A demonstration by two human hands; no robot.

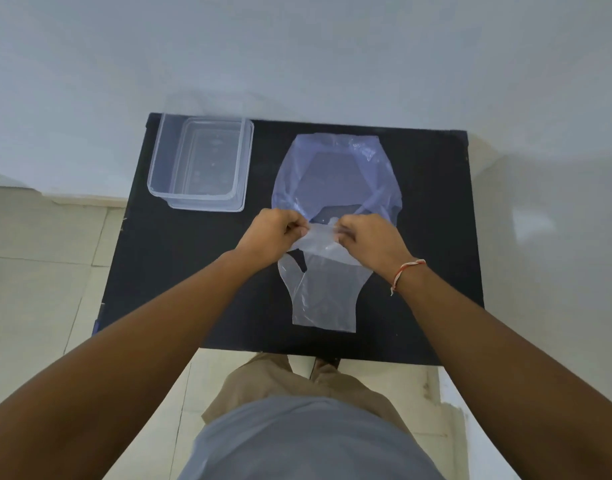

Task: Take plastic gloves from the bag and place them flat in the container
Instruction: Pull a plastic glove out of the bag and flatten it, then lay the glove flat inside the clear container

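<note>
A clear plastic glove (pixel 327 292) hangs over the black table (pixel 179 258), its cuff end toward me and its thumb flap at the left. My left hand (pixel 271 237) and my right hand (pixel 372 242) both pinch its finger end, close together. Just beyond my hands lies the bluish translucent plastic bag (pixel 335 174), with its open mouth toward me. The clear rectangular container (pixel 200 164) stands at the table's far left, and nothing shows inside it.
The table stands against a pale wall, with tiled floor on both sides of it. My grey shirt and beige trousers fill the bottom of the view. A red-and-white thread is tied round my right wrist (pixel 406 273).
</note>
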